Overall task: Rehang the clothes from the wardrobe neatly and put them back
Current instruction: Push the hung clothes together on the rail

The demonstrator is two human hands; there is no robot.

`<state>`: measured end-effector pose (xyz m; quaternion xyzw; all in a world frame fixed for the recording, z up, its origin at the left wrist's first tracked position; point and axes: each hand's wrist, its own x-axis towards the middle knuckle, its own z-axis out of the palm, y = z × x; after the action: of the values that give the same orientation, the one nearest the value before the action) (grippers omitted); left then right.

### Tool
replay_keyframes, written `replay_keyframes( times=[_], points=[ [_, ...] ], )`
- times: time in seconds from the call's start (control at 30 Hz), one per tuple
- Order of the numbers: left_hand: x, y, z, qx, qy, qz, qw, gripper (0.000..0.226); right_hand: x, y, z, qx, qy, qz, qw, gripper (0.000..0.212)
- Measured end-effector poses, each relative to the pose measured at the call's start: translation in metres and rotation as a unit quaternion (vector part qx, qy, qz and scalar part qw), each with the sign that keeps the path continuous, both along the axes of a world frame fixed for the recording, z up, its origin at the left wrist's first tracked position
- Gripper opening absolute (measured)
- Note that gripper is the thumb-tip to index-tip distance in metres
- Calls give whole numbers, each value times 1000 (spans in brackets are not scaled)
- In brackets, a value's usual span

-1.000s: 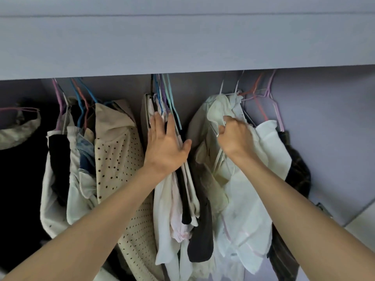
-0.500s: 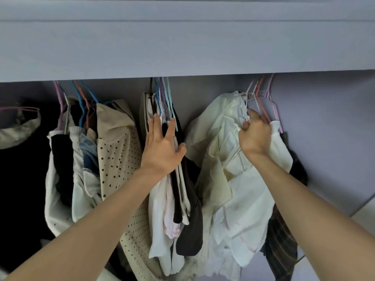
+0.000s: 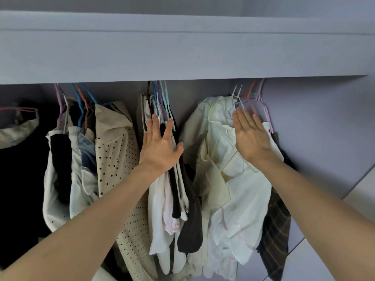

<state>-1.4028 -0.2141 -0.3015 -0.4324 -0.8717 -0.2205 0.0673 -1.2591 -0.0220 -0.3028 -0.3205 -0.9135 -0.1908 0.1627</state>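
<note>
Clothes hang in bunches inside a lilac wardrobe (image 3: pixel 182 53). My left hand (image 3: pixel 160 148) lies flat with fingers spread against the middle bunch of white, pink and black garments (image 3: pixel 172 199), pressing it leftward. My right hand (image 3: pixel 250 136) is open, palm against the cream and white garments (image 3: pixel 229 179) at the right, just below their white hangers (image 3: pixel 238 98). It grips nothing. A dark plaid garment (image 3: pixel 274 230) hangs behind the white ones on pink and orange hangers (image 3: pixel 257 98). The rail is hidden behind the wardrobe's front panel.
A cream dotted garment (image 3: pixel 115 155) and a bunch of white, black and denim clothes (image 3: pixel 69 159) hang at the left on blue, purple and orange hangers. A gap of bare back wall (image 3: pixel 186 110) separates the middle and right bunches. The wardrobe's right wall (image 3: pixel 324 138) stands close by.
My right hand let go of the white garment's hanger after carrying it right and up to the rail, and now rests open on the cloth. My left hand stayed on the middle bunch.
</note>
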Motion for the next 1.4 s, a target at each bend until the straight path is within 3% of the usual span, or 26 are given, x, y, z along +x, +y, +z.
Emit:
replay_keyframes(
  times=[0.3,0.47,0.8,0.93,1.1,1.23,1.4],
  points=[
    [0,-17,10,-85,55,5,995,74,11,-18,-1,4,-58,-27,998,57],
    [14,-45,25,-82,80,-17,993,71,25,-50,2,-9,-62,-23,998,56],
    [57,-205,23,-58,157,-8,986,66,52,-218,0,-61,-6,53,997,54],
    [85,-296,14,12,157,2,988,63,65,-307,-6,-59,91,119,987,54],
    [112,-388,18,99,91,79,988,61,74,-396,21,-49,103,208,972,54],
    [136,-448,49,161,141,96,972,56,76,-457,71,-54,122,298,945,57],
    [171,-511,116,220,271,133,928,52,82,-530,119,-85,188,407,890,57]
  ],
)
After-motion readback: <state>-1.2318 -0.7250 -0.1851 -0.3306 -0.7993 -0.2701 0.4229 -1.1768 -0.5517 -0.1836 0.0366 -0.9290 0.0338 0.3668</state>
